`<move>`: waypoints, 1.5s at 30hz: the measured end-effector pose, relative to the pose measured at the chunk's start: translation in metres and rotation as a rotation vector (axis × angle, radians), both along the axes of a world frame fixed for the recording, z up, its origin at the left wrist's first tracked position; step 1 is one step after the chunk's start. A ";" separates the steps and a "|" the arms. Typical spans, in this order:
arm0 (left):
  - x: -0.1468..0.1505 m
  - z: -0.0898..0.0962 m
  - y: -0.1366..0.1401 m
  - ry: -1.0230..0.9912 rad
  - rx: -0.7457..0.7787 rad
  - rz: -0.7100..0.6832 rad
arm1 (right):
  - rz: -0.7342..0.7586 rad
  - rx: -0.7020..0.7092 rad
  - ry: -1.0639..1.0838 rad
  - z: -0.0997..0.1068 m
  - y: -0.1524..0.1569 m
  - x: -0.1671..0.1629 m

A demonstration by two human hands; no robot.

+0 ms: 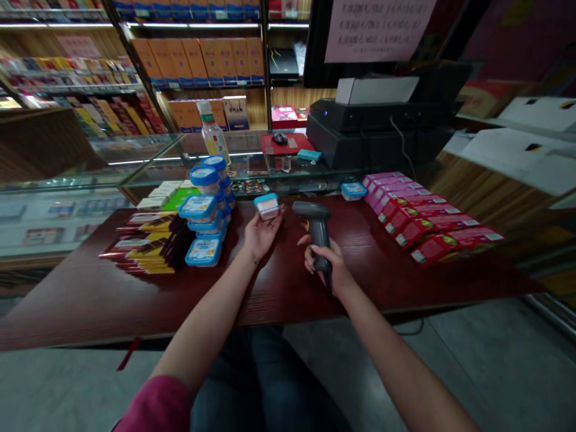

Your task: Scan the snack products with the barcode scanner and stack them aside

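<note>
My left hand [261, 235] is closed round a small plastic tub [267, 206] with a blue lid, tilted so that its side shows. A black barcode scanner [318, 231] is gripped by its handle in my right hand [327, 262], and its head points left towards the tub. Scanner and tub are apart. Left of my left hand stand stacked blue-lidded tubs [201, 207]. One more blue-lidded tub [353, 191] lies at the back right of the brown table [279, 288].
Yellow and dark red packets [148, 243] are piled at the left. Red boxes [432, 225] and pink boxes [391, 187] line the right. Behind the table stand a glass counter [157, 159], a bottle [213, 132], a mouse [280, 138] and black till equipment [373, 141].
</note>
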State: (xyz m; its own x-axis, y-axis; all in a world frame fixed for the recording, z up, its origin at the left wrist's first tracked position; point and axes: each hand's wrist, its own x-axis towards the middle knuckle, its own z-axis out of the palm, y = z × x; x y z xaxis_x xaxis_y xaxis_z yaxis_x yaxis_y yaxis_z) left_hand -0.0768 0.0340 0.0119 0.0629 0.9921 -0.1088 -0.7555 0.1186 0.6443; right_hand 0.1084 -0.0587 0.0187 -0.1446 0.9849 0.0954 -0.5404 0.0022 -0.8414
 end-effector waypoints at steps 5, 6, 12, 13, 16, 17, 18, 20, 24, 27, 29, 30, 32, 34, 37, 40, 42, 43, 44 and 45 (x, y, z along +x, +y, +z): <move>-0.005 -0.001 -0.001 -0.192 -0.026 0.043 | -0.015 -0.001 -0.059 -0.003 -0.003 -0.007; -0.005 0.000 -0.002 -0.212 -0.026 0.031 | -0.020 -0.003 -0.063 -0.004 -0.003 -0.006; 0.008 0.008 -0.008 -0.198 -0.053 -0.012 | -0.054 -0.023 -0.074 -0.004 -0.006 -0.002; 0.010 0.008 -0.008 -0.186 -0.066 0.000 | -0.056 -0.026 -0.080 -0.004 -0.006 -0.002; 0.014 0.006 -0.006 -0.137 -0.079 0.031 | -0.050 -0.031 -0.090 -0.003 -0.007 -0.001; 0.014 0.005 -0.005 -0.120 -0.076 0.037 | -0.045 -0.030 -0.093 -0.003 -0.007 -0.001; 0.014 0.004 -0.004 -0.105 -0.076 0.044 | -0.036 -0.027 -0.098 -0.003 -0.007 -0.001; 0.012 0.002 -0.003 -0.087 -0.084 0.071 | -0.021 -0.020 -0.106 -0.003 -0.008 0.000; 0.011 0.002 -0.002 -0.078 -0.116 0.094 | -0.002 0.001 -0.135 -0.001 -0.011 0.000; 0.010 0.002 0.000 -0.082 -0.135 0.065 | 0.033 0.000 -0.165 0.001 -0.013 -0.001; 0.010 0.002 0.001 -0.075 -0.147 0.055 | 0.053 -0.013 -0.170 0.002 -0.013 -0.001; 0.010 0.001 0.002 -0.070 -0.151 0.046 | 0.061 -0.016 -0.171 0.002 -0.014 -0.001; 0.009 -0.001 0.003 -0.065 -0.154 0.012 | 0.074 -0.018 -0.176 0.003 -0.014 -0.001; 0.008 -0.003 0.003 -0.068 -0.143 -0.024 | 0.081 -0.021 -0.187 0.002 -0.014 0.000; 0.008 -0.004 0.003 -0.067 -0.123 -0.053 | 0.066 -0.019 -0.183 0.001 -0.014 -0.001; 0.009 -0.004 0.004 -0.077 -0.125 -0.064 | 0.042 0.007 -0.164 0.001 -0.014 -0.002; 0.009 -0.004 0.005 -0.091 -0.127 -0.055 | 0.045 0.009 -0.156 0.000 -0.013 -0.002; 0.009 -0.005 0.006 -0.090 -0.119 -0.049 | 0.054 0.001 -0.155 0.000 -0.012 -0.001; 0.008 -0.005 0.006 -0.078 -0.106 -0.039 | 0.061 -0.005 -0.156 0.000 -0.011 -0.001; 0.008 -0.006 0.006 -0.054 -0.086 -0.029 | 0.064 -0.010 -0.159 0.000 -0.010 -0.001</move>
State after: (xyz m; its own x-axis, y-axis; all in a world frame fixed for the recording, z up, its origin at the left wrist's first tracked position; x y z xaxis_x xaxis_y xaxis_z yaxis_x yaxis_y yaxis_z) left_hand -0.0690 0.0397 0.0063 0.1000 0.9768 -0.1894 -0.7842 0.1945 0.5893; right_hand 0.1076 -0.0689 0.0185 -0.2192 0.9741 0.0563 -0.3988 -0.0368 -0.9163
